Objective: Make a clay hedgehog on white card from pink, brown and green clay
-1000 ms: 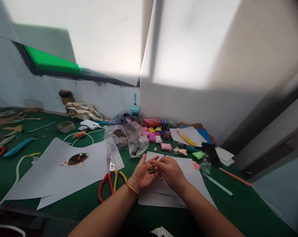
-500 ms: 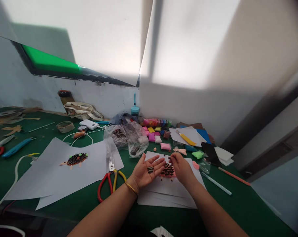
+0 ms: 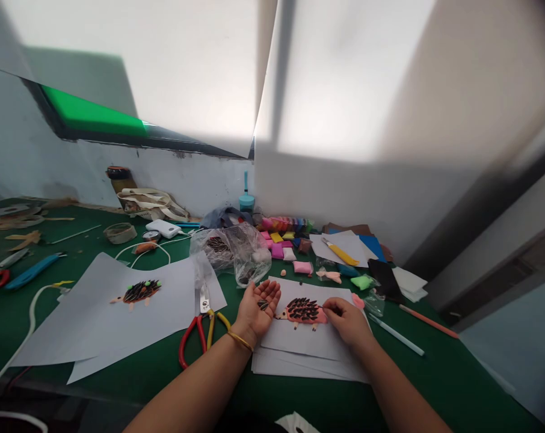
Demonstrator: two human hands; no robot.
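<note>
My left hand [image 3: 257, 310] is turned palm up and slightly cupped, holding a few striped sunflower seeds [image 3: 263, 305]. On the white paper [image 3: 299, 346] between my hands lies a hedgehog picture [image 3: 303, 310] with a pink clay body, small feet and a back covered in dark seeds. At its right end my right hand [image 3: 348, 319] pinches its thumb and fingers together, a dark sunflower seed [image 3: 321, 307] just showing at the tips. Another seed-backed hedgehog [image 3: 141, 291], dotted with green and orange, lies on paper to the left.
Red- and yellow-handled scissors [image 3: 204, 331] lie left of my forearm. Behind are a clear plastic bag [image 3: 230, 246] of seeds and colourful clay packets [image 3: 279, 246]. A yellow utility knife [image 3: 340, 252] and a white pen [image 3: 396, 335] are on the right.
My left hand has drawn back leftward with its seeds, uncovering the hedgehog's head. My right hand has moved down and right to the hedgehog's rear end.
</note>
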